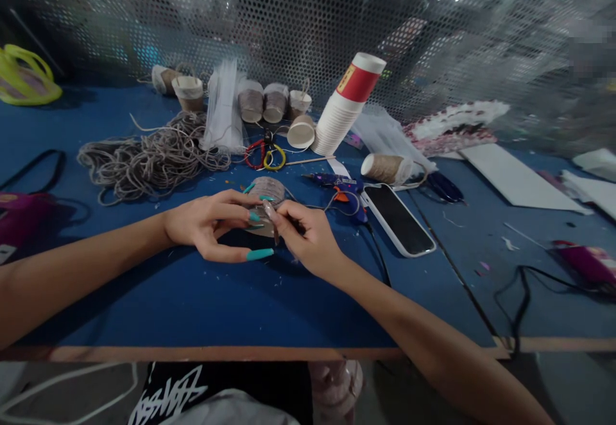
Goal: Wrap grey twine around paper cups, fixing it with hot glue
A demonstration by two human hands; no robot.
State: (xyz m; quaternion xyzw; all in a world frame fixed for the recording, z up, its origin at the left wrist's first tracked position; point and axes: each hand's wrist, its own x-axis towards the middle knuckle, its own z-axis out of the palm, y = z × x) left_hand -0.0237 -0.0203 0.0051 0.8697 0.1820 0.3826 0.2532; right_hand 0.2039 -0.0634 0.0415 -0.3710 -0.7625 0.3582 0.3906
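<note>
A paper cup (269, 188) wrapped in grey cord lies tilted on the blue table between my hands, partly hidden by fingers. My left hand (212, 227) curves around its left side, fingertips with long turquoise nails against it and the thumb stretched out below. Thumb and index finger of my right hand (310, 235) are pinched together at the cup's right side; what is between them is too small to make out. A thin grey cord (315, 206) runs from the cup behind my right hand toward the blue glue gun (344, 184).
Behind lie a heap of grey cord (154, 155), scissors (264, 155), several wrapped cups (251, 101) and a tall stack of paper cups (344, 107). A phone (399, 219) and a wrapped cup (385, 168) lie right. The glue gun's cable (380, 255) trails toward the front.
</note>
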